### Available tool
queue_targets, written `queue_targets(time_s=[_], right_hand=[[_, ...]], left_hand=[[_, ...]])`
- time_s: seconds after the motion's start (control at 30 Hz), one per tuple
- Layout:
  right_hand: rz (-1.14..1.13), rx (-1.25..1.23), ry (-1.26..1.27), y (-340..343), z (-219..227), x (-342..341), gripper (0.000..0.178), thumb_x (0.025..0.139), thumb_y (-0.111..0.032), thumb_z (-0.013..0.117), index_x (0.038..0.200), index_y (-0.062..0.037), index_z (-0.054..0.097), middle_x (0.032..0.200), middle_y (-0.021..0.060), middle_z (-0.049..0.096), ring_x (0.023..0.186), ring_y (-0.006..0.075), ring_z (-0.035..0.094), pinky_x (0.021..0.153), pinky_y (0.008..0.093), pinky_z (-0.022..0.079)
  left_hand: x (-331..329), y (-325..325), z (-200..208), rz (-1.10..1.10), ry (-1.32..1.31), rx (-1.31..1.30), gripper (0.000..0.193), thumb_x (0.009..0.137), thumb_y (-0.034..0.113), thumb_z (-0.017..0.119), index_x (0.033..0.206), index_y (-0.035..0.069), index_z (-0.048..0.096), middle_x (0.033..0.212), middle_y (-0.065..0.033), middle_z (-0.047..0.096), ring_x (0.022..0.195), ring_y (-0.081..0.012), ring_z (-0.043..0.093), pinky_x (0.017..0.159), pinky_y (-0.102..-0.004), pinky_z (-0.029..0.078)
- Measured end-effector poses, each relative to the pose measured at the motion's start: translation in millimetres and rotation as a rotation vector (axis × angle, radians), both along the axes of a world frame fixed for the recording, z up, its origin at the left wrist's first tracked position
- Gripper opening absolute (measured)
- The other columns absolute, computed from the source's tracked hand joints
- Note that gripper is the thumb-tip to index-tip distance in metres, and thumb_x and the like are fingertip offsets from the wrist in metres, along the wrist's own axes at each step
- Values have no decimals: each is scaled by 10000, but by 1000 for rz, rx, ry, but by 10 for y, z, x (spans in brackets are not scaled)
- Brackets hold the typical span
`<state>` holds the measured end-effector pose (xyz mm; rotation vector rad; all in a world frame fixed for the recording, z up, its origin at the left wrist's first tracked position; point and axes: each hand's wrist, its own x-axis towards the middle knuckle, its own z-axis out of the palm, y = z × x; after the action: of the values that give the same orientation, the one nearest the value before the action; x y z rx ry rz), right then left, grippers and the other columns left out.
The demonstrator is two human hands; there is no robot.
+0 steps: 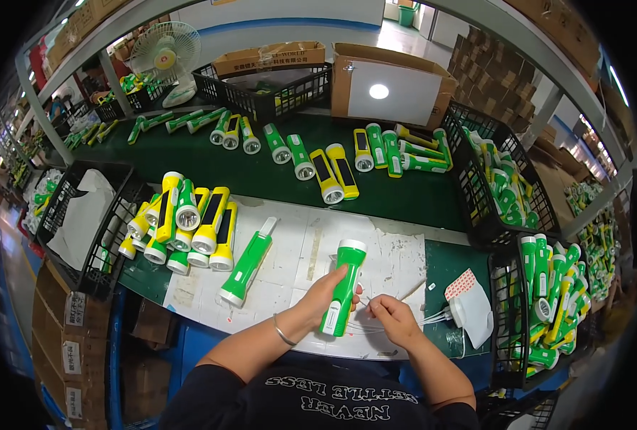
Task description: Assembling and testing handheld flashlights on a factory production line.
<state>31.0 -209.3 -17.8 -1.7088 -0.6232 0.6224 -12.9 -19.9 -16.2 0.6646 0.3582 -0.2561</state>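
Note:
My left hand is wrapped round a green flashlight, its white-rimmed head pointing away from me and its tail end nearest me. Close to its right side, my right hand is closed in a pinch on what looks like the end of a thin white cable; the fingers partly cover it. More white cables run from beneath that hand to a white charger block on the right. A second green flashlight lies on the white work surface to the left, its tail flap sticking out.
Green-and-yellow flashlights are heaped at left. Others line the green bench beyond. Black crates stand right, left and behind. A carton with a white board bears a round bright spot. A metal frame post rises at left.

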Motion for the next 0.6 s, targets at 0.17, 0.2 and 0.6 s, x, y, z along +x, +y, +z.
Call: queue_targets(time_s=[0.17,0.2,0.6], right_hand=[[-27,-227,-774,191,366,-110,78,800,-116,566,756,-54,580,696,106,546,573,257,554,510,312,439],[-26,-224,-882,229,393,-98,68,779,-120,585,737,-68,574,674,83,539,542,258,545,475,336,429],[65,-334,-1228,532,483,-78,119,731,-178,623,686,-104,541,605,40,463,459,193,512,397,307,407]], left_hand=[[8,-24,72,62,8,74,317,918,365,433,1034,70,435,807,-82,542,648,-154,545,551,-291,486],[29,19,23,23,-57,70,289,919,351,438,1031,85,428,812,-81,543,646,-149,543,554,-285,485],[27,82,-39,110,-383,580,382,957,408,277,1073,77,428,893,-71,546,723,-119,536,627,-256,471]])
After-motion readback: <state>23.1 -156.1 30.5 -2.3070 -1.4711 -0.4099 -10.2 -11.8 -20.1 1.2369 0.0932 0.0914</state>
